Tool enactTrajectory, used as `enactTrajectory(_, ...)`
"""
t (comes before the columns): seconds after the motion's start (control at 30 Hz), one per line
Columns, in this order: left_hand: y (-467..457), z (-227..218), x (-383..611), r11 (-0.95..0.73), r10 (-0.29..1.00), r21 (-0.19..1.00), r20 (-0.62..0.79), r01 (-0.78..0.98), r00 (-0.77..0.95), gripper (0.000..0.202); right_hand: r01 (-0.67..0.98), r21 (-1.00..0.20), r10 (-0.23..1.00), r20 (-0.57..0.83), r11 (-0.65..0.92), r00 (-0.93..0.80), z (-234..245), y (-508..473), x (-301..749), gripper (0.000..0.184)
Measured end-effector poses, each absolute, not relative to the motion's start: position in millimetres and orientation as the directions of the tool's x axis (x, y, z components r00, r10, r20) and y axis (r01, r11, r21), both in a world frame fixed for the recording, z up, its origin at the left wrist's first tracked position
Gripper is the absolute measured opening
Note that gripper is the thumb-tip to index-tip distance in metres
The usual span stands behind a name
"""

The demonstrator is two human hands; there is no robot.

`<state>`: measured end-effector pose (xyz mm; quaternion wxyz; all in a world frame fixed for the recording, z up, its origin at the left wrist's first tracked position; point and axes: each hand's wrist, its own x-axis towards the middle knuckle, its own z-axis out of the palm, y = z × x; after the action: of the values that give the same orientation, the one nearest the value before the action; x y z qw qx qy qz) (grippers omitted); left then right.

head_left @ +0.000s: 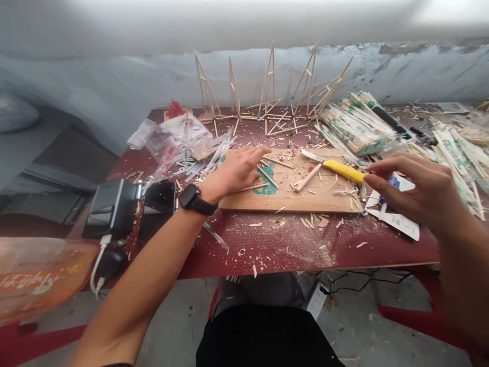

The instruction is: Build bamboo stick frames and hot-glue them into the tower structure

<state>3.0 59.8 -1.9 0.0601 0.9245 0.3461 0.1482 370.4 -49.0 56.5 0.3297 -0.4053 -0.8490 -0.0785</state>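
My left hand [237, 171] lies on the left end of a wooden board [305, 201], its fingers stretched out over thin bamboo sticks [267, 176]. A black watch [195, 200] sits on that wrist. A knife with a yellow handle [342, 169] rests on the board's right part, blade pointing left. My right hand [414, 191] hovers at the handle's right end with fingers curled and apart; the fingertips are at the handle's tip, and nothing is gripped. A short wooden peg [307, 178] lies mid-board.
The red table [275, 244] is strewn with shavings. Upright stick frames [267, 97] stand at the back, wrapped chopstick bundles [355, 125] at the right, plastic bags [171, 137] at the left. A black box [109, 206], a phone [158, 201] and a charger cable [100, 262] sit near the left edge.
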Motion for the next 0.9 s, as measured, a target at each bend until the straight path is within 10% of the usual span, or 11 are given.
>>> enactTrajectory(0.37,115,-11,4,-0.827,0.517,0.359,0.186,0.432,0.835,0.076,0.949,-0.311,0.996,0.045,-0.058,0.075,40,-100,464,0.073)
enactTrajectory(0.6,108,-4,-4,-0.85,0.523,0.215,0.23,0.482,0.82,0.066,0.915,-0.386,0.993,-0.061,-0.116,0.1,21,-85,490,0.051)
enactTrajectory(0.9,97,-10,-12,-0.848,0.527,0.122,0.285,0.515,0.801,0.068,0.853,-0.499,0.943,0.183,-0.154,0.277,43,-98,474,0.084)
